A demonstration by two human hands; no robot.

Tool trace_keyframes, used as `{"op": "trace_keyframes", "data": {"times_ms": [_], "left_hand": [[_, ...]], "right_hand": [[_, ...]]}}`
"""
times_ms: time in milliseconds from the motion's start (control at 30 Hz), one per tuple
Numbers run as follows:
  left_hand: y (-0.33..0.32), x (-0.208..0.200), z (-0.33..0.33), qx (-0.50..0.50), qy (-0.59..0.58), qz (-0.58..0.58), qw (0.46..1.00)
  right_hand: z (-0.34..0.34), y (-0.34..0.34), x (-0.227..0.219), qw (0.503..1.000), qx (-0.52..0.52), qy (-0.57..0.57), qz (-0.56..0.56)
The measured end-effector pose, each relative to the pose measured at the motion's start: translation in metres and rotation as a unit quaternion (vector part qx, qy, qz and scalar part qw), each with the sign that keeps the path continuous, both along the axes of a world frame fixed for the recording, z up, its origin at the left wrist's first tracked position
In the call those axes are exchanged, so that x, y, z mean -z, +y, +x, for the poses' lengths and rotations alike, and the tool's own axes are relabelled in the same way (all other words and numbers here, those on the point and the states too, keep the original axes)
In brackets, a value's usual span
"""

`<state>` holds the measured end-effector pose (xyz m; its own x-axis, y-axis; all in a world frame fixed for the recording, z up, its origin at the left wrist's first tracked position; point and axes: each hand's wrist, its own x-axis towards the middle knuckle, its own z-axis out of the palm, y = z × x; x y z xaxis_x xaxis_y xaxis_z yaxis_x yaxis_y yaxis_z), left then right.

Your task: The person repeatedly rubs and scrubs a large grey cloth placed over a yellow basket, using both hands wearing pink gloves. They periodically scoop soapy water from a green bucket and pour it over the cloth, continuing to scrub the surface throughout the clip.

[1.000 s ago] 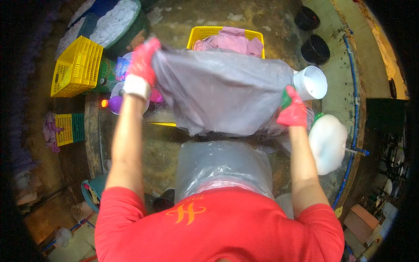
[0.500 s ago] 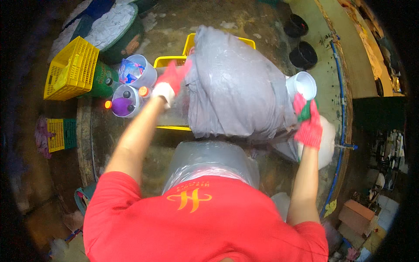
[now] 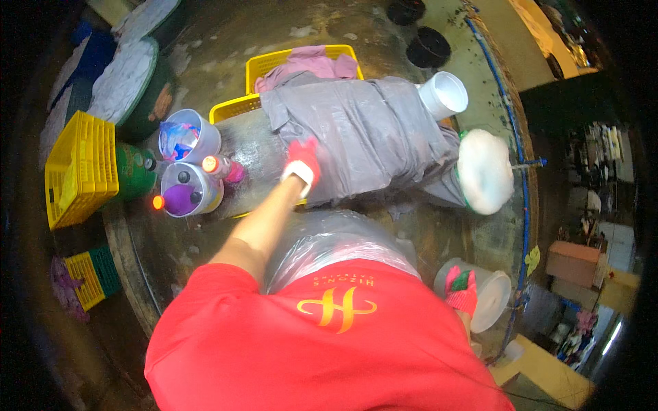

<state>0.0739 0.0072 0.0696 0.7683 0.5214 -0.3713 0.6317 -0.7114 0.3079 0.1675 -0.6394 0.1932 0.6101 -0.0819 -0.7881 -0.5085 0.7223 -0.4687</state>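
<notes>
A wet grey cloth (image 3: 349, 140) lies spread over a low work surface (image 3: 250, 154). My left hand (image 3: 301, 162), in a red glove with a white cuff, is over the cloth's near left part; its fingers are smeared by motion. Down at my right side, my right hand (image 3: 462, 299) in a red glove is closed on a green scrub pad (image 3: 462, 279). It is beside a translucent tub (image 3: 492, 301). A white plastic tub (image 3: 449, 94) rests tilted at the cloth's far right end. Nearer, a foam-topped container (image 3: 485, 171) stands by the cloth's right edge.
Yellow crates (image 3: 301, 55) stand behind the surface, one holding pink cloth (image 3: 308, 63). On the left are a bucket with a packet (image 3: 188, 137), a bucket of bottles (image 3: 192, 192) and a stacked yellow crate (image 3: 81, 168). Black buckets (image 3: 428, 48) and a blue hose (image 3: 524, 226) lie right.
My right hand has swung down and back from the white tub to the translucent tub, keeping the green pad. My left hand has come onto the cloth, which lies flatter. The view has shifted.
</notes>
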Motion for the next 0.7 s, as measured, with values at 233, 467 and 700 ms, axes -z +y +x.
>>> {"op": "trace_keyframes", "data": {"times_ms": [233,467,700], "left_hand": [[0.244,-0.223,0.010,-0.272,-0.123,0.199,0.933],[0.270,-0.233,0.016,-0.375,-0.292,0.135,0.869],[0.015,-0.084,0.075,0.053,-0.187,0.132,0.972]], "right_hand": [[0.049,0.122,-0.045,0.963,-0.198,-0.139,-0.117],[0.140,0.299,-0.085,0.831,-0.486,-0.268,-0.033],[0.193,0.368,-0.121,0.662,-0.600,-0.398,-0.209]]}}
